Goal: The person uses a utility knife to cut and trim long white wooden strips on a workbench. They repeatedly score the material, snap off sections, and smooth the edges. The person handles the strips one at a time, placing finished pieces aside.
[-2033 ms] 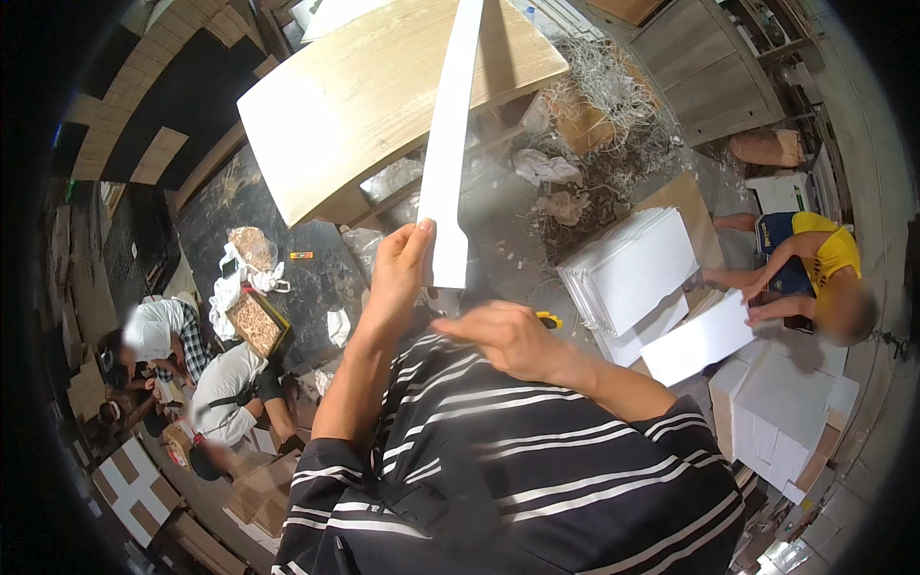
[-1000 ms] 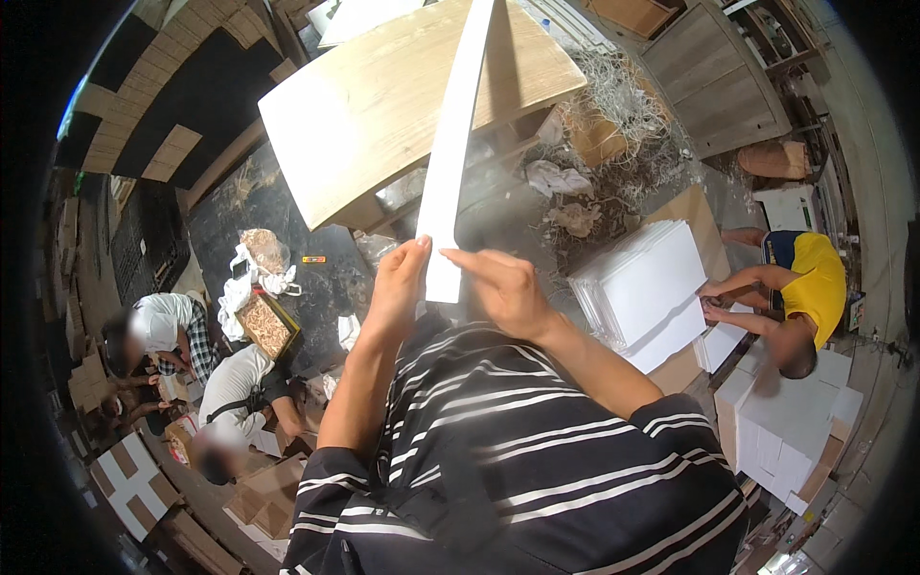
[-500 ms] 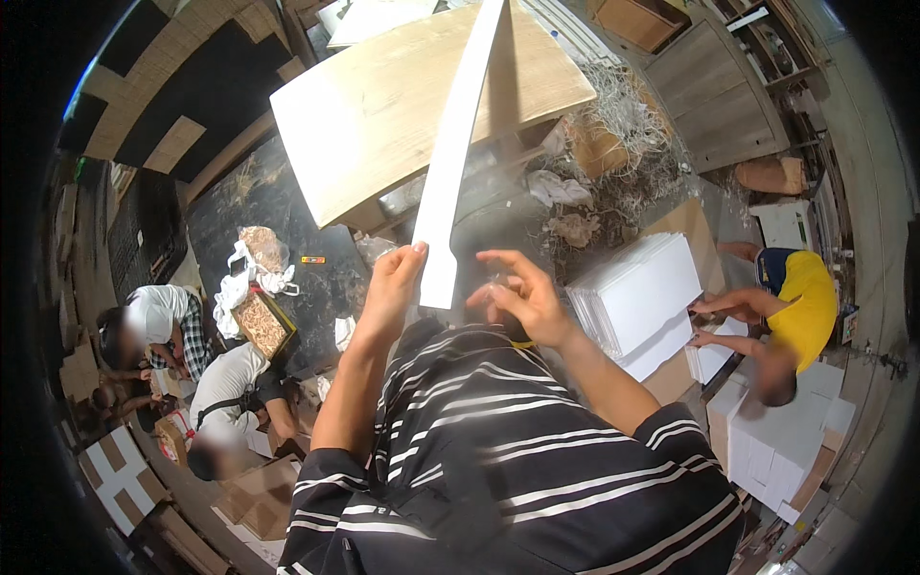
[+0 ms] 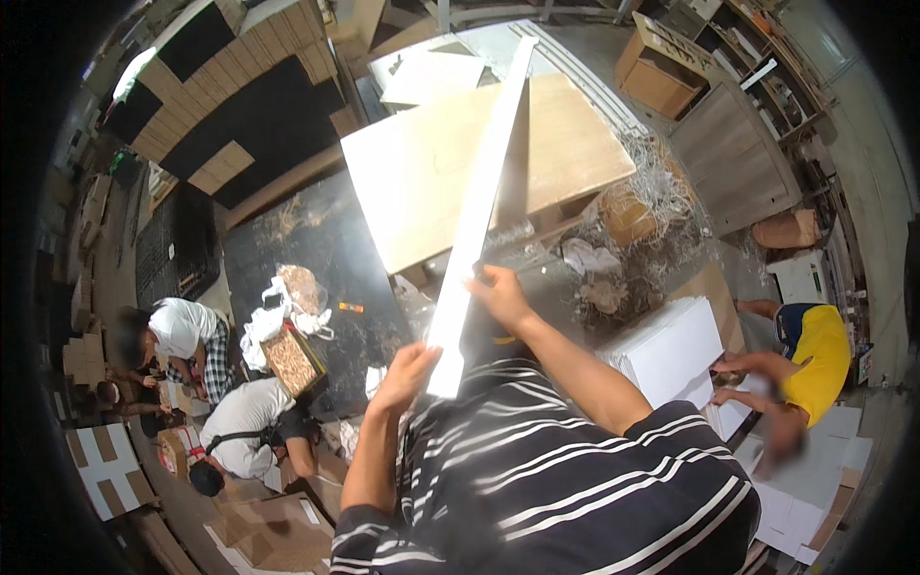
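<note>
A long, narrow white strip slants away from my body, its near end close to my striped shirt and its far end over the wood-coloured panel. My left hand pinches the strip's left edge near that end, thumb on top. Farther up, on the opposite edge, my right hand is closed on the strip, with some of its fingers hidden beneath. Below the far part lies the pale wood-coloured panel, and the strip casts a shadow on it.
At right, a person in yellow handles a stack of white boards. Two people in light shirts work low at left, near an open box of wood-coloured pieces. Shredded packing material is heaped beyond the panel's right corner.
My right hand was open beside the strip and has now taken hold of its right edge. The strip's near end appears lower in view, and the whole scene has shifted downward.
</note>
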Motion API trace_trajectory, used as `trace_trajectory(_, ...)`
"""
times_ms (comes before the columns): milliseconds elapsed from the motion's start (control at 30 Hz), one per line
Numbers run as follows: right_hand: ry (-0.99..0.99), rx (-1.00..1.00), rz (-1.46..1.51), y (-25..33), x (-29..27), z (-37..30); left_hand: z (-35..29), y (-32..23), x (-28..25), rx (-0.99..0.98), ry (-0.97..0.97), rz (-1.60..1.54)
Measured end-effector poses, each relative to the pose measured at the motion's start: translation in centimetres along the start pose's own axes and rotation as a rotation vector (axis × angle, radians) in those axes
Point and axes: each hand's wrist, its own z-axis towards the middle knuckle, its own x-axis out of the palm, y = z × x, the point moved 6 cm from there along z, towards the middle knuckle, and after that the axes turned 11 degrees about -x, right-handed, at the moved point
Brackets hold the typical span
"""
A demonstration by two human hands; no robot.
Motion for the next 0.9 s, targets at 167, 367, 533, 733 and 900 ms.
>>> trace_trajectory(167,-0.320,0.027,-0.014,-3.1,-3.6,7.7,-2.1,5.4,-6.5,-0.025,-0.171,0.376)
trace_trajectory(367,-0.205,0.154,0.075,-5.2,-8.6,9.8,-4.9,7.4,-9.1,-0.170,-0.784,0.695)
trace_trajectory(533,0.135,0.434,0.251,-5.7,-9.1,9.0,0.4,1.0,-2.7,0.212,-1.096,0.810)
trace_trajectory(733,0.340,0.578,0.161,-6.3,-9.3,11.3,7.2,-0.3,-0.6,-0.068,-1.261,0.804)
trace_trajectory(900,0.448,0.521,-0.023,-7.0,-9.7,13.1,2.6,6.2,4.0,0.021,-1.336,0.515)
